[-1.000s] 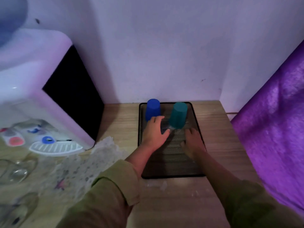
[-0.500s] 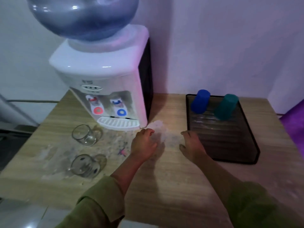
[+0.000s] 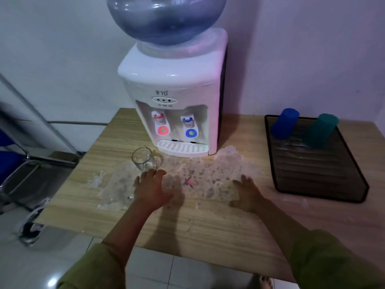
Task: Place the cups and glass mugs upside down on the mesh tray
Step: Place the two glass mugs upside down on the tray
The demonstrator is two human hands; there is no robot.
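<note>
A black mesh tray (image 3: pixel 320 196) lies at the table's right side. A blue cup (image 3: pixel 284 124) and a teal cup (image 3: pixel 320 130) stand upside down at its far end. Faint glassy glints show on the mesh in front of them; I cannot tell what they are. A clear glass mug (image 3: pixel 144 161) stands upright in front of the dispenser. My left hand (image 3: pixel 152 189) hovers palm down just below it, fingers apart, with a glint of glass at its left edge. My right hand (image 3: pixel 248 192) is spread palm down over the table, left of the tray.
A white water dispenser (image 3: pixel 173 113) with a blue bottle (image 3: pixel 166 17) stands at the back of the wooden table (image 3: pixel 208 226). A thin lace mat (image 3: pixel 218 174) lies under my hands. A metal chair (image 3: pixel 18 170) is off the left edge, and the wall is close behind.
My view swung left from the tray to the dispenser. Both hands left the tray and moved left over the table. My left hand now covers the spot where the nearer glass mug stood.
</note>
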